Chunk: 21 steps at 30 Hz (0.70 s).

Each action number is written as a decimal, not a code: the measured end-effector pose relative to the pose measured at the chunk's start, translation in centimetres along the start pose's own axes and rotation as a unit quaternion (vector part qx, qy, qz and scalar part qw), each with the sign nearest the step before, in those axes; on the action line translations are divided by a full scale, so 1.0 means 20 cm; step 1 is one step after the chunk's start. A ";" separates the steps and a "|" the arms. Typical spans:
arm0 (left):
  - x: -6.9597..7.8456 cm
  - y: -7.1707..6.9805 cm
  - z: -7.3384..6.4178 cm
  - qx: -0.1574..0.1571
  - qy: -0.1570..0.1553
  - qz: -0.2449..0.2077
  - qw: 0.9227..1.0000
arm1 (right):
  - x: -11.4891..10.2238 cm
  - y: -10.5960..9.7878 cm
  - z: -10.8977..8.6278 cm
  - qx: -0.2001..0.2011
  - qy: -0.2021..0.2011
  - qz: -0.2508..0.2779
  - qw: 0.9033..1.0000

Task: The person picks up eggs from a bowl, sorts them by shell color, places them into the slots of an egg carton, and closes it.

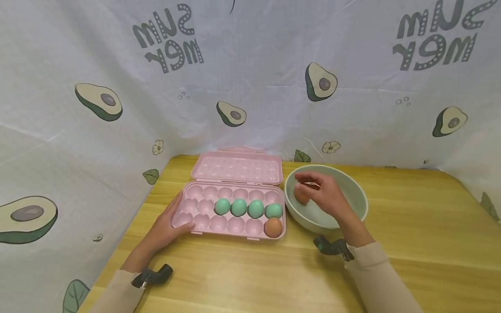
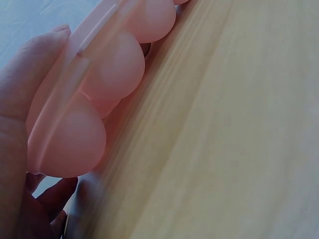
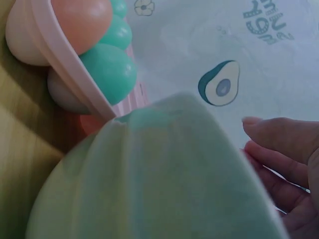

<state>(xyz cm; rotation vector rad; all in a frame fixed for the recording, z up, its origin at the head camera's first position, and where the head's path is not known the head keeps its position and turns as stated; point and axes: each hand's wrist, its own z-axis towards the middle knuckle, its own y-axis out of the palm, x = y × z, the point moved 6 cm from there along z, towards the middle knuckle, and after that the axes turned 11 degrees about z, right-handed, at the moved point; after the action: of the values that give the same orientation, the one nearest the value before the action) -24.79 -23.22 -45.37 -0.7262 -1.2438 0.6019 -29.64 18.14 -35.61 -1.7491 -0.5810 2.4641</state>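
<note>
A pink egg carton (image 1: 225, 237) lies with its lid (image 1: 236, 167) folded back. Several green eggs (image 1: 238, 208) fill the right part of its middle row, and one brown egg (image 1: 273, 227) sits in the front right corner cup. My left hand (image 1: 166, 226) grips the carton's left end, thumb at the front rim; in the left wrist view its fingers (image 2: 55, 199) reach beneath the cups. Over the pale green bowl (image 1: 354, 187) my right hand (image 1: 325, 193) hangs with fingers bent loosely. Just under its fingertips, another brown egg (image 1: 302, 194) shows inside the bowl.
The bowl stands close against the carton's right side on a wooden table (image 1: 219, 274). Behind and at the left hangs a white cloth (image 1: 266, 78) printed with avocados. Dark wrist cameras (image 1: 152, 276) are strapped to both wrists.
</note>
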 end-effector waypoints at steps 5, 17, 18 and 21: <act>-0.01 0.00 0.00 0.000 0.001 0.002 1.000 | 0.03 -0.03 0.01 0.023 0.002 -0.022 0.999; -0.01 0.01 0.00 0.001 -0.001 -0.001 1.000 | 0.09 -0.05 0.01 0.051 0.022 -0.061 0.997; -0.01 0.01 0.00 0.001 -0.001 -0.001 1.000 | 0.09 -0.06 0.01 0.054 0.022 -0.062 0.996; -0.01 0.00 0.00 0.001 -0.002 0.000 1.000 | 0.10 -0.06 0.01 0.060 0.021 -0.071 0.995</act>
<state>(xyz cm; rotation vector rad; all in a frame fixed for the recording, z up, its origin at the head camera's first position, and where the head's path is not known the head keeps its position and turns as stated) -24.90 -23.30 -45.51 -0.7235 -1.2472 0.6038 -30.74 19.70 -36.86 -1.6511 -0.5210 2.3098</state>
